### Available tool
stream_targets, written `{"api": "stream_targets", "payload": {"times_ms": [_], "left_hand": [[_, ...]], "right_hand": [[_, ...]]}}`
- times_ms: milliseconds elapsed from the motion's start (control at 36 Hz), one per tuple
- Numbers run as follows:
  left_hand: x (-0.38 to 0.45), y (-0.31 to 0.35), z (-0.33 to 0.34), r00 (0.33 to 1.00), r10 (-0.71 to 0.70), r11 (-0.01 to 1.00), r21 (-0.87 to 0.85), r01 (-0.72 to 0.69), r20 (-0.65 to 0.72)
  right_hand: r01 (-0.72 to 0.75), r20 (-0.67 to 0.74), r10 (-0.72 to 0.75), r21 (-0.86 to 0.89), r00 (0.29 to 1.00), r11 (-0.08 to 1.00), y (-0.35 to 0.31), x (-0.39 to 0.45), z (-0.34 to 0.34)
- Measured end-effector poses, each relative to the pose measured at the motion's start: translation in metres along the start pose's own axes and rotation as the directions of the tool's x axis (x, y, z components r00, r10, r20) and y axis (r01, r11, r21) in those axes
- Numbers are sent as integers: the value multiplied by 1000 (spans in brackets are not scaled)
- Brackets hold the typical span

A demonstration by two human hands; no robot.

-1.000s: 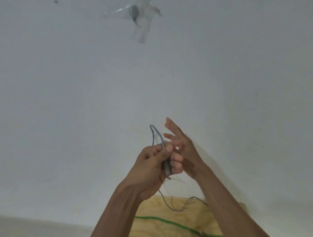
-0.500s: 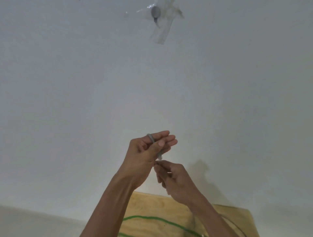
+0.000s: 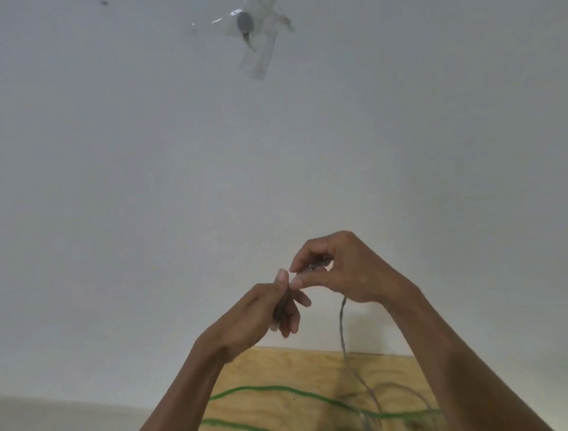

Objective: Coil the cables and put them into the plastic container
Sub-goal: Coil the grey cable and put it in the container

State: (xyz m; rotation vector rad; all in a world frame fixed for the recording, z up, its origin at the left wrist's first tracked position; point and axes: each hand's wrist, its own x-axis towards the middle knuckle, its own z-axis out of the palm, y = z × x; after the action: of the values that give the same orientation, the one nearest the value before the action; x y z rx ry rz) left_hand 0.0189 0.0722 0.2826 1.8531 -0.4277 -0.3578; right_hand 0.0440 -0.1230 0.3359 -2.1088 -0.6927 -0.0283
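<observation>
Against white wall [image 3: 153, 184], both hands raised, frame center-low. Left hand [image 3: 267, 310] at 7 o'clock of right hand [image 3: 347, 270], fingertips nearly touching. Left hand grips a small bundle of gray cable [image 3: 341, 326] between thumb and fingers, fingers pointing down around it; bundle mostly hidden, loop count can't be told. Right hand pinches the same cable between thumb and index, other fingers curled above it. From under right hand the cable hangs free toward 6 o'clock, then trails onto wooden board [image 3: 276, 369] at the bottom edge, where it lies in loose curves. Green cable [image 3: 276, 390] lies across the board in two long runs, uncoiled, crossing the gray one near 5 o'clock. Plastic container not seen. At 12 o'clock on the wall: small gray round object [image 3: 245, 22] stuck under clear tape [image 3: 258, 58], tape strip peeling down toward 5 o'clock. Tiny dark speck [image 3: 103, 3] at 11 o'clock. No readable writing, labels or brands anywhere.
</observation>
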Motion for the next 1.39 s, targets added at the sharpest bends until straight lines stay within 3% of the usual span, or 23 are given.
{"api": "stream_targets", "payload": {"times_ms": [83,167,278,389,528,639,694,778,833,944,1056,1222,1333,1389], "left_hand": [[-4,7,10,995,14,975,-223,8,96],[-5,14,14,986,97,878,-479,-19,137],[-1,30,16,971,226,747,-654,-122,76],[11,39,7,968,248,706,-676,-213,-45],[23,34,-2,960,177,816,-512,-267,-219],[26,33,-19,871,283,954,23,-299,-403],[28,29,-31,868,304,946,236,-224,-392],[24,19,-40,943,190,921,381,-75,-272],[16,16,-33,984,84,946,323,-30,-154],[1,18,-5,999,-16,1000,-24,17,42],[-2,25,12,989,64,861,-508,14,136],[9,42,14,964,260,780,-599,-181,48],[22,53,5,968,233,685,-692,-229,-90],[28,55,-4,957,213,743,-603,-290,-197]], "right_hand": [[31,-8,-30,252,1000,967,7,8,-6],[14,-49,8,431,999,902,18,10,-1],[12,-98,65,632,993,775,28,0,29],[-68,-78,136,574,988,816,32,-19,59],[-189,52,186,464,981,866,26,-31,74],[-294,155,252,403,955,867,29,-42,74],[-281,139,250,290,958,915,28,-45,66],[-143,37,139,168,990,975,21,-39,42],[-56,-19,59,154,998,987,13,-30,22],[39,-81,-22,209,996,977,1,-9,-6],[30,-218,63,399,974,916,19,4,-2],[15,-210,164,657,964,754,36,-6,47],[-144,-113,239,534,964,833,36,-19,76],[-192,-40,238,472,970,861,34,-25,82]]}}
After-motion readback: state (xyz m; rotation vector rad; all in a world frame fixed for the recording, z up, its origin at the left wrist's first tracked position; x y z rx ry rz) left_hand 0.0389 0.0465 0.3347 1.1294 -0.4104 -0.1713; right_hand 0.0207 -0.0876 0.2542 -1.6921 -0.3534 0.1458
